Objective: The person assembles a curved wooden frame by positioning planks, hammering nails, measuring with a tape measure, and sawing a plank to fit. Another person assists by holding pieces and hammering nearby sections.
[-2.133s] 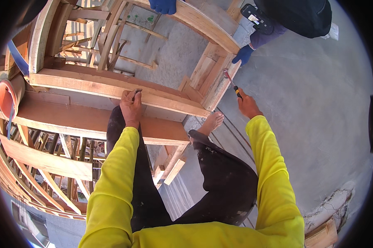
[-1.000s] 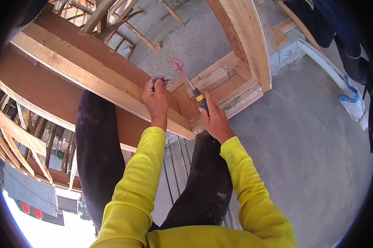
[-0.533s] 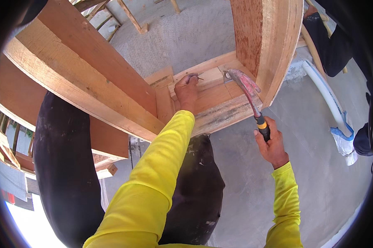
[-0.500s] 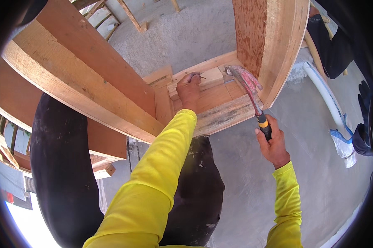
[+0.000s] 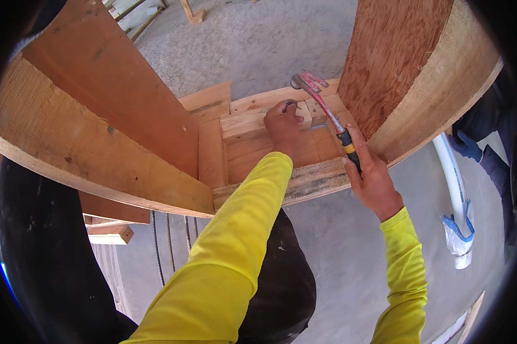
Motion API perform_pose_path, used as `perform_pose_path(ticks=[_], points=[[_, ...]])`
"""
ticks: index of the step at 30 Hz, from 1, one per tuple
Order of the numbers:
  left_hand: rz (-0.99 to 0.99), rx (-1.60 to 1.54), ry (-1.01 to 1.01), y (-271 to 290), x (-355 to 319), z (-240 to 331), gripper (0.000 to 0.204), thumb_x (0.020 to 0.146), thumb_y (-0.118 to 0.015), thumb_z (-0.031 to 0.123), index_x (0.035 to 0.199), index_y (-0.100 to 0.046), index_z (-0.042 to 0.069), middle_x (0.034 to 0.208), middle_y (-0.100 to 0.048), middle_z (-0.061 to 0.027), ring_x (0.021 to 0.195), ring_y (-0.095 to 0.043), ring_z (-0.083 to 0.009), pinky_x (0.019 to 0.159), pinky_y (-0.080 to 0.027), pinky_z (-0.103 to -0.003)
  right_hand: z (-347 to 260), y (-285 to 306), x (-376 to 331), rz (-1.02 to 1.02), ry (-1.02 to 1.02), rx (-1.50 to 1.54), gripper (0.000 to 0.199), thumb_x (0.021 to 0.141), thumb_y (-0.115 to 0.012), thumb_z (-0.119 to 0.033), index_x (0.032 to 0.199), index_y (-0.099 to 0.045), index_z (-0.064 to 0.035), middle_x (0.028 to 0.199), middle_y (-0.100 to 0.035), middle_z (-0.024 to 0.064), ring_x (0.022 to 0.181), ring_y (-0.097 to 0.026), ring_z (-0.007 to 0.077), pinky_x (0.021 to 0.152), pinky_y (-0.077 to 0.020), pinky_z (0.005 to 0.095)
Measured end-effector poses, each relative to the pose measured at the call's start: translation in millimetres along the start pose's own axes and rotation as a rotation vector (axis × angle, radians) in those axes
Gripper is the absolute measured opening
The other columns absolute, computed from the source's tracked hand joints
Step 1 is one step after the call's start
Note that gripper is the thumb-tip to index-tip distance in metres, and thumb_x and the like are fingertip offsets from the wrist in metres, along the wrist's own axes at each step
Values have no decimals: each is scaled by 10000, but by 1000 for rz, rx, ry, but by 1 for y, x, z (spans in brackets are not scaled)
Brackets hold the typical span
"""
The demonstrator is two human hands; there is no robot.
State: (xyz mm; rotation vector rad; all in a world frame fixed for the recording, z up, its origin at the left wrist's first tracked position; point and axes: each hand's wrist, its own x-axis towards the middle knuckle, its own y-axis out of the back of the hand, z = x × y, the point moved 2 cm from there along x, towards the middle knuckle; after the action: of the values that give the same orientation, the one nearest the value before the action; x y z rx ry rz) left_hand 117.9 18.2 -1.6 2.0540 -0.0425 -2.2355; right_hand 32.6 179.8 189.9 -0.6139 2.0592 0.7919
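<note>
I see the left hand (image 5: 283,126) pinching a nail (image 5: 293,104) over a block (image 5: 244,124) — and the right hand (image 5: 374,176) clamped round a hammer (image 5: 344,139).

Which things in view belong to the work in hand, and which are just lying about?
In the work:
hammer, gripped in the right hand
small dark piece, pinched in the left hand, too small to identify
wood block, under the left hand

Seemingly lying about:
white tube, at the right
thin rods, beyond the woodwork's near edge
</note>
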Motion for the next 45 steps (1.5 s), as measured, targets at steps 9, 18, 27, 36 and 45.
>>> perform_pose_path(ticks=[9,18,27,36,45], points=[[126,-40,-24,-5,-9,-4,161,965,-624,65,1018,-754,-14,821,-706,-50,600,-642,-117,574,-529,-266,-3,-8,16,-225,-51,-85,731,987,-595,-84,1622,-258,-214,961,-565,218,768,-620,441,680,-526,510],[73,-37,-196,-7,-1,-17,124,956,-653,56,1010,-753,6,794,-678,-22,632,-615,-99,529,-501,-281,-2,-17,15,-279,-37,-257,723,975,-597,-75,1614,-280,-196,939,-554,216,688,-617,441,622,-527,517],[62,34,-126,-3,3,-18,150,952,-667,94,1029,-755,2,816,-702,-36,645,-640,-115,532,-499,-285,-8,-14,13,-266,-23,-362,784,909,-567,-13,1615,-304,-233,949,-555,192,660,-643,385,597,-565,474],[37,22,-78,0,4,-17,121,940,-669,76,999,-758,19,799,-701,-64,583,-626,-125,495,-482,-280,-13,-11,20,-267,-23,-386,828,884,-571,18,1613,-303,-266,927,-536,175,694,-646,365,625,-576,465],[59,-164,-11,-2,6,-20,182,945,-656,88,1103,-717,20,886,-724,-97,593,-638,-143,485,-488,-287,-12,-12,16,-309,-36,-429,796,895,-574,-2,1609,-314,-240,930,-552,185,669,-645,364,605,-572,449]])
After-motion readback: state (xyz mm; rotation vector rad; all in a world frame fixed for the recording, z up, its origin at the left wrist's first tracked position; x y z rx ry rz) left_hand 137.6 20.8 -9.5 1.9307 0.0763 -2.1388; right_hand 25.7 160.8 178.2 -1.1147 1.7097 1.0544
